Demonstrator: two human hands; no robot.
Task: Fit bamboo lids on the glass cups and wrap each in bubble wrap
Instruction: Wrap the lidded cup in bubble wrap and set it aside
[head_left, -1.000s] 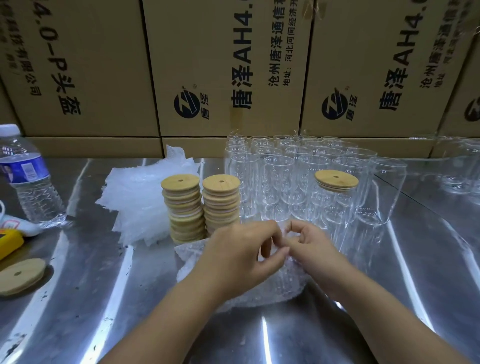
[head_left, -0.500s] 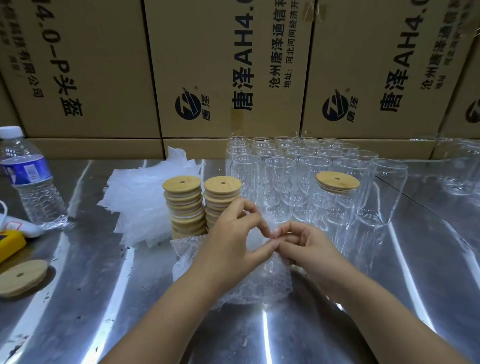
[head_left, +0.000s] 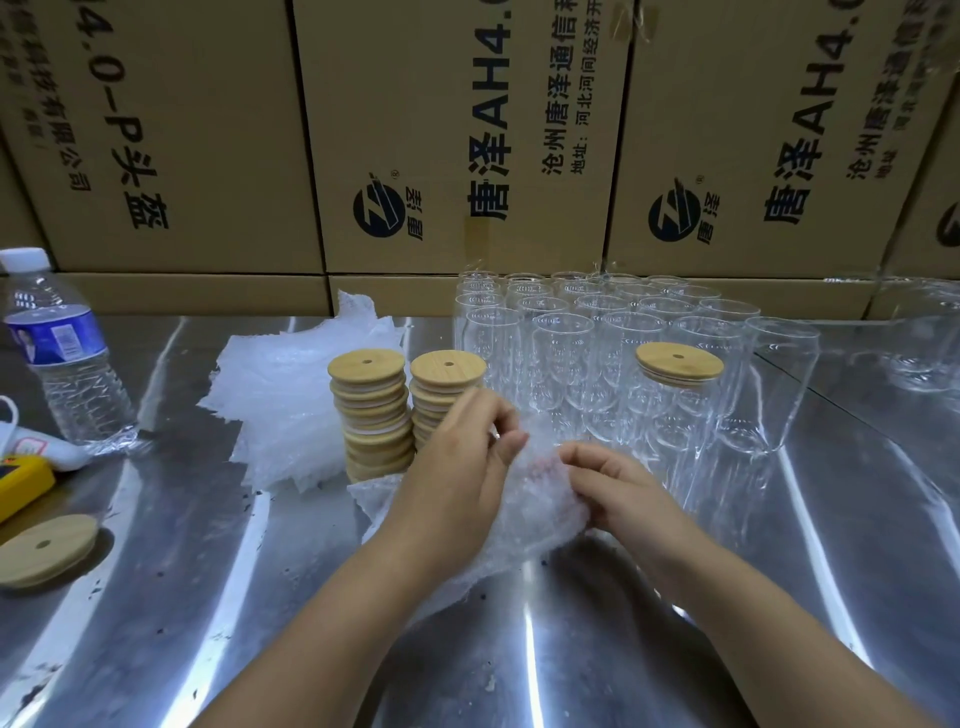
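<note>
A bubble-wrapped bundle (head_left: 535, 512) lies on the steel table in front of me. My left hand (head_left: 462, 483) pinches the wrap at its top left, and my right hand (head_left: 618, 488) grips its right side. What is inside the wrap is hidden. Two stacks of bamboo lids (head_left: 387, 415) stand just behind my left hand. Several empty glass cups (head_left: 576, 343) stand in rows behind them, and one cup carries a bamboo lid (head_left: 679, 365).
A pile of bubble wrap sheets (head_left: 291, 400) lies left of the lid stacks. A loose lid (head_left: 44, 548), a yellow tool (head_left: 21, 486) and a water bottle (head_left: 65, 353) sit at the far left. Cardboard boxes (head_left: 441, 135) wall the back. More glassware (head_left: 914, 332) stands far right.
My hands have moved apart slightly on the bundle; the left hand has lifted and turned, pulling the wrap over, and the bundle has shifted a little to the right.
</note>
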